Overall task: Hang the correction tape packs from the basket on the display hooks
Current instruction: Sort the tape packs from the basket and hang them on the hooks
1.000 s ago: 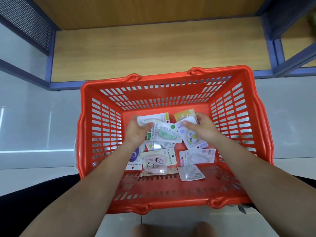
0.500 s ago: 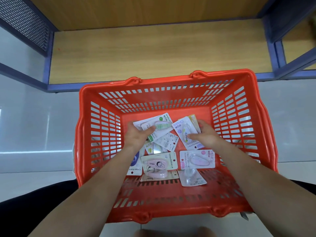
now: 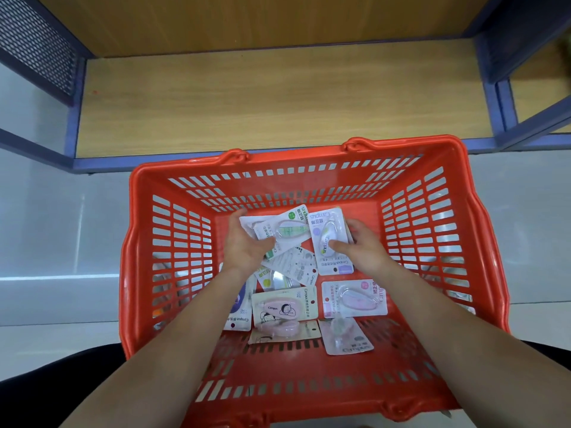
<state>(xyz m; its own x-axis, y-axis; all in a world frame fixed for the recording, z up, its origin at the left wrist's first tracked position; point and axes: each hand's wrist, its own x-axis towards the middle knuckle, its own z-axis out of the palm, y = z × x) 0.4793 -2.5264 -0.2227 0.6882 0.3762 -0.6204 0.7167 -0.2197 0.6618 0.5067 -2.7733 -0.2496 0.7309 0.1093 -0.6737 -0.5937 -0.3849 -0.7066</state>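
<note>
An orange slotted basket (image 3: pixel 438 230) sits on the floor below me. Both my hands are inside it, near its far wall. My left hand (image 3: pixel 247 245) grips a green correction tape pack (image 3: pixel 285 228), thumb on its front, with another pack behind it. My right hand (image 3: pixel 358 245) pinches a purple correction tape pack (image 3: pixel 327 233), thumb on its blister. Several more packs lie loose on the basket floor, among them a pink one (image 3: pixel 353 298) and a beige cartoon one (image 3: pixel 284 307). No display hooks are in view.
A low wooden shelf board (image 3: pixel 278 97) with a blue metal frame (image 3: pixel 74 125) stands just beyond the basket. A perforated metal side panel (image 3: pixel 34 41) rises at the upper left. Pale glossy floor tiles (image 3: pixel 61 227) surround the basket.
Both hands have lifted their packs off the pile and drawn them apart a little, the left with the green pack, the right with the purple one. The view has tilted slightly.
</note>
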